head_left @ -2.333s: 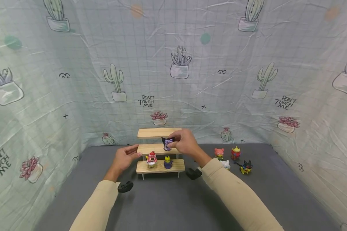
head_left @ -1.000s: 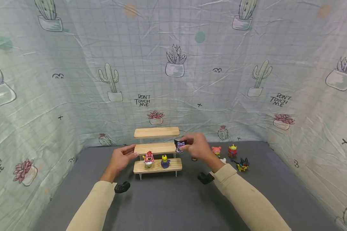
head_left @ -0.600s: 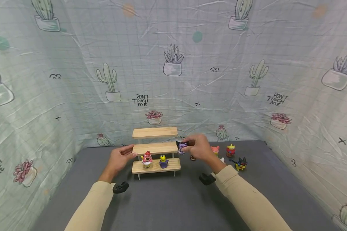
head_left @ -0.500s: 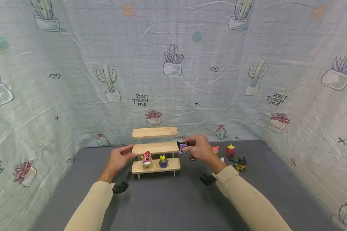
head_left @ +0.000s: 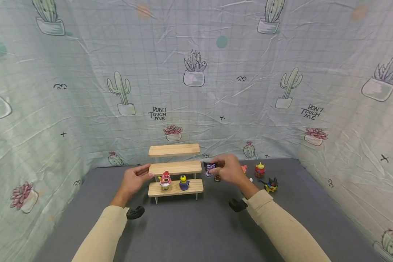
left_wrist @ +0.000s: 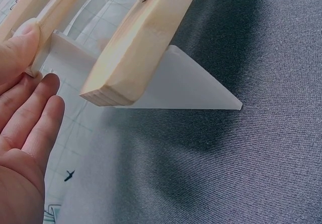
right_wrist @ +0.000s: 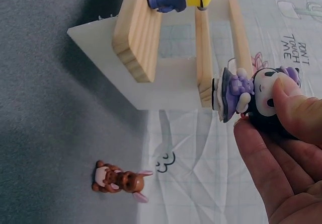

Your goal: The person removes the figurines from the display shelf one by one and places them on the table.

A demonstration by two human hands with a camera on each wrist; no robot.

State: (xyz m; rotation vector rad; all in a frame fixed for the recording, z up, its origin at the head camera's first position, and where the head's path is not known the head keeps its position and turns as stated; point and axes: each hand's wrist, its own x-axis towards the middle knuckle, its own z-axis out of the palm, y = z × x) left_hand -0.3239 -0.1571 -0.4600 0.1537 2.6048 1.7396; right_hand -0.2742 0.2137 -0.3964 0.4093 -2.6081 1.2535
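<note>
A three-tier wooden display stand (head_left: 175,167) with clear supports stands on the grey table. My left hand (head_left: 132,182) pinches the left end of its middle tier between thumb and fingers, as the left wrist view shows. Just off the right end of that tier, my right hand (head_left: 229,169) holds a black-and-purple figurine (right_wrist: 236,93) by its head, thumb in front and fingers behind. The figurine is in the air. On the bottom tier stand a pink bear figurine (head_left: 165,181) and a yellow-headed figurine (head_left: 184,183) in a purple outfit.
A brown long-eared figurine (right_wrist: 121,177) stands on the table right of the stand. Farther right are a green-headed red figurine (head_left: 259,169) and a yellow-and-black one (head_left: 271,185). Pink and white figurines are mostly hidden behind my right hand. A cactus-print cloth (head_left: 222,91) surrounds the table.
My right hand has carried the black-and-purple figurine from over the middle tier rightward, past the tier's end. The left hand keeps its place on the stand. The head view has shifted slightly.
</note>
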